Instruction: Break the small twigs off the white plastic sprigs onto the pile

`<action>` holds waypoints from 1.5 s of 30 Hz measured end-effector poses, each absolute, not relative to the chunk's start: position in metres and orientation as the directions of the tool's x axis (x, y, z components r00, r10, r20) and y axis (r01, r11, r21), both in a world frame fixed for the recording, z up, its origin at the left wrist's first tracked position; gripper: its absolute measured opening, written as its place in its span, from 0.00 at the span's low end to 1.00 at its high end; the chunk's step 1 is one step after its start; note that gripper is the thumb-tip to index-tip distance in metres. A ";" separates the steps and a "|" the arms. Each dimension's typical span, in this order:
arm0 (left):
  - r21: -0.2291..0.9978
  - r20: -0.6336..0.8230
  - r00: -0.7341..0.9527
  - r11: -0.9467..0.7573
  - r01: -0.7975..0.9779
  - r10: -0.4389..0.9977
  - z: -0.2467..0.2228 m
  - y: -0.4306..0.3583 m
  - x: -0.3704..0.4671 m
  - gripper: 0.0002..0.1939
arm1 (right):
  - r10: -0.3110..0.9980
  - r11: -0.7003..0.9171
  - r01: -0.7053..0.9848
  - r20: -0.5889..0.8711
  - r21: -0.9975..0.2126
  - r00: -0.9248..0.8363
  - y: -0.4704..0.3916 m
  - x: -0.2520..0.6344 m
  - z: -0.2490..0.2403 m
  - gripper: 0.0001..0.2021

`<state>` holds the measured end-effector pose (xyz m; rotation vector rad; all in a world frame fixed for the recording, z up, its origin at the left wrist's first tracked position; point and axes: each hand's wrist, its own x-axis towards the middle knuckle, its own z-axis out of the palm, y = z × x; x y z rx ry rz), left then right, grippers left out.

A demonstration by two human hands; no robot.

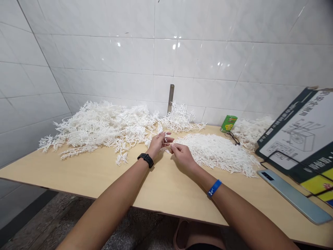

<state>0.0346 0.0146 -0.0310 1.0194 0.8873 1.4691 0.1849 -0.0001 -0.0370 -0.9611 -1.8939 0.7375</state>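
My left hand (157, 143) is at the middle of the table with its fingers curled round a white branching plastic sprig (165, 138). Close beside it, the thumb and forefinger of my right hand (182, 155) are pinched together at what looks like the end of the same sprig; the fingers hide most of it. A big tangled heap of white branching plastic sprigs (104, 123) lies to the left. Behind my hands is a smaller loose heap (179, 119). At the right, a flatter, denser pile of white pieces (221, 152) reaches nearly to my right hand.
A pale wooden table (109, 178) stands against a white tiled wall (125, 52). On its right are a green packet (229, 123), black-framed glasses (233, 137), another white heap (251, 130), a light blue phone (296, 198) and a leaning printed box (299, 139) with a black cord.
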 end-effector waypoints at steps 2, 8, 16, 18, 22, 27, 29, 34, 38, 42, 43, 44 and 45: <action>0.936 0.133 -0.024 -0.134 -0.326 0.991 -0.030 0.013 0.035 0.19 | 0.858 0.507 0.464 0.474 -0.726 -0.197 0.004 0.189 -0.036 0.15; 0.952 0.183 0.047 -0.166 -0.256 0.982 -0.030 0.009 0.042 0.19 | 0.857 0.474 0.550 0.504 -0.688 -0.109 0.009 0.199 -0.024 0.17; 0.956 0.174 0.094 -0.145 -0.254 0.980 -0.040 0.017 0.044 0.21 | 0.844 0.528 0.387 0.414 -0.756 -0.341 -0.007 0.185 -0.027 0.21; 0.953 0.162 -0.014 -0.160 -0.255 0.987 -0.040 0.019 0.039 0.22 | 0.805 0.581 0.408 0.421 -0.704 -0.418 -0.011 0.182 -0.029 0.20; 0.949 0.142 -0.079 -0.159 -0.271 0.987 -0.035 0.017 0.029 0.21 | 0.789 0.612 0.463 0.455 -0.641 -0.413 -0.011 0.182 -0.029 0.20; 0.966 0.139 0.041 -0.126 -0.225 0.989 -0.029 0.010 0.033 0.21 | 0.845 0.464 0.690 0.512 -0.556 -0.156 0.011 0.202 -0.027 0.11; 0.972 0.154 0.075 -0.138 -0.192 0.985 -0.030 0.009 0.037 0.21 | 0.848 0.433 0.707 0.519 -0.559 -0.108 0.016 0.208 -0.025 0.11; 0.975 0.171 0.157 -0.144 -0.170 0.973 -0.036 0.010 0.043 0.21 | 0.858 0.502 0.512 0.474 -0.697 -0.196 0.011 0.203 -0.022 0.23; 0.970 0.165 0.166 -0.129 -0.208 0.972 -0.040 0.015 0.044 0.22 | 0.804 0.588 0.374 0.469 -0.717 -0.364 0.004 0.194 -0.026 0.19; 0.945 0.166 -0.027 -0.167 -0.281 0.986 -0.041 0.022 0.032 0.21 | 0.720 0.684 0.373 0.493 -0.628 -0.489 -0.004 0.187 -0.031 0.18; 0.944 0.162 -0.063 -0.173 -0.280 0.985 -0.041 0.023 0.028 0.20 | 0.712 0.694 0.398 0.493 -0.599 -0.500 -0.006 0.186 -0.031 0.18; 0.945 0.158 -0.085 -0.175 -0.277 0.984 -0.040 0.024 0.025 0.19 | 0.714 0.696 0.430 0.494 -0.575 -0.495 -0.007 0.185 -0.031 0.19; 0.946 0.151 -0.096 -0.173 -0.274 0.984 -0.040 0.024 0.022 0.18 | 0.726 0.688 0.469 0.501 -0.555 -0.471 -0.007 0.185 -0.031 0.19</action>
